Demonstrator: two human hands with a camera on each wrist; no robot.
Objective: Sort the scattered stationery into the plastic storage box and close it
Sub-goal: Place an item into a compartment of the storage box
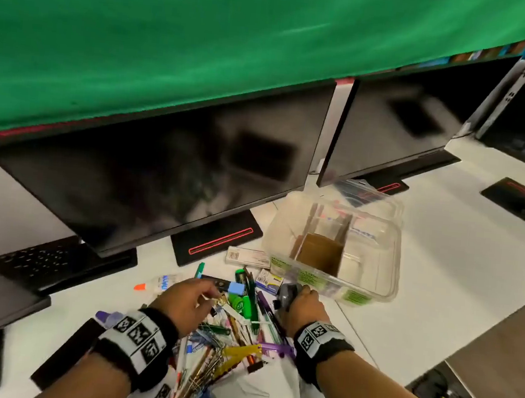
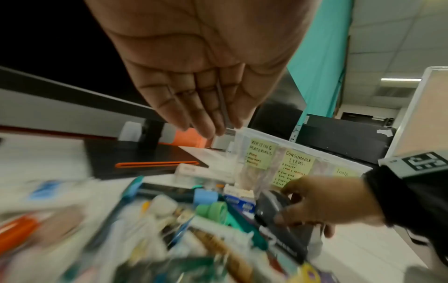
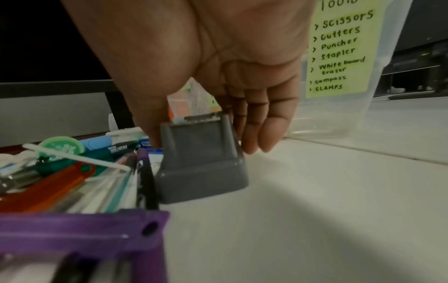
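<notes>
Stationery pile (image 1: 235,331) on white desk (image 1: 439,280); dark monitors (image 1: 161,173), green cloth (image 1: 206,33) behind

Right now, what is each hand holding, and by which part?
The right hand pinches the grey puncher by its upper end, thumb one side, fingers the other. The left hand seems to pinch something thin; unclear what.

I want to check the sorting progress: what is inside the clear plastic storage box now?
Inside the plastic storage box, cardboard dividers form compartments. The brown-floored middle one looks empty. Something white with blue print lies farther back, too blurred to name. The green labels cover the front lower corners.
</notes>
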